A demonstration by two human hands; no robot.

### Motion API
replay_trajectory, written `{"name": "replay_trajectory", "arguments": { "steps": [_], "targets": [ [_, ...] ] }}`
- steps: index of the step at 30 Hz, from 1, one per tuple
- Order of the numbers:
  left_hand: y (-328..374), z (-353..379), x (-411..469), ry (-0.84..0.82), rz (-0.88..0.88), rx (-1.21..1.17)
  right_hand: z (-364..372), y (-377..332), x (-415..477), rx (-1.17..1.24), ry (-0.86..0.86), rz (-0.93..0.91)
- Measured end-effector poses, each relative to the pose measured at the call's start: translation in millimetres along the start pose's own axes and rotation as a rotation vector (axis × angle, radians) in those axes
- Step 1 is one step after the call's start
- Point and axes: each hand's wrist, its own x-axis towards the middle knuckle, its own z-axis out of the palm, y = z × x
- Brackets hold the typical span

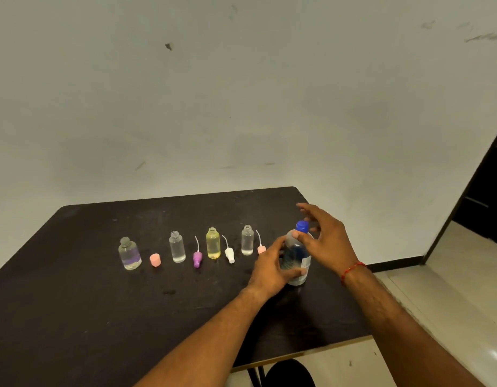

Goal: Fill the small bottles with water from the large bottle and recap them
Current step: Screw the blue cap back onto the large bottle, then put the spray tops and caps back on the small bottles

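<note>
The large bottle (296, 254) is found upright on the dark table (102, 317), gripped about its lower body by the left hand (271, 268), whose fingers and thumb are curled round it; its blue cap (302, 226) is seated on the neck, directly above the grip; the right hand (327, 238) is held just beyond and to the right of the grip, fingers spread and straight, nothing held in it, the thumb lying at the bottle's shoulder, though contact there cannot be confirmed; a red thread (352, 270) is noted at the right wrist; to the left of the grip, four small bottles are lined up upright with necks uncapped; nearest is a clear bottle (247, 240); next is a yellow bottle (213, 243); then a second clear bottle (177, 247); farthest from the grip is a wider bottle (129, 254) with a purple tint low in it; the tops are laid on the table between them; a pink spray top (261, 249) is seen just beside the gripping hand, partly hidden by it; a white spray top (229, 254) and a purple spray top (197, 258) lie farther left, each with its thin tube pointing away; a pink cap (155, 260) stands between the two farthest bottles; liquid levels in the clear bottles cannot be judged reliably.
</note>
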Motion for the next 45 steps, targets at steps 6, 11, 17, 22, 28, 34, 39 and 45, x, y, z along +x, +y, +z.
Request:
{"name": "replay_trajectory", "arguments": {
  "steps": [6,11,17,22,28,34,39,45],
  "targets": [
    [-2,0,1,0.006,-0.003,0.005,2,0,0,-0.089,0.043,-0.026],
    [-2,1,1,0.015,-0.005,0.015,5,-8,6,-0.217,0.077,0.104],
    [1,-1,0,0.024,-0.004,0.01,0,-18,13,-0.329,-0.014,0.159],
    [2,-1,-1,0.022,-0.004,0.004,-6,-17,5,-0.291,-0.073,0.031],
    [4,-1,-2,0.004,-0.017,-0.007,-5,-21,17,-0.501,-0.091,0.116],
    [5,0,-4,0.006,-0.038,-0.042,-2,-28,23,-0.594,-0.118,0.237],
    [7,2,-7,0.016,-0.03,-0.042,4,-31,-1,-0.527,-0.061,0.227],
    [-7,-13,-21,0.131,-0.026,-0.039,20,-38,-40,-0.236,0.287,-0.039]
  ]
}}
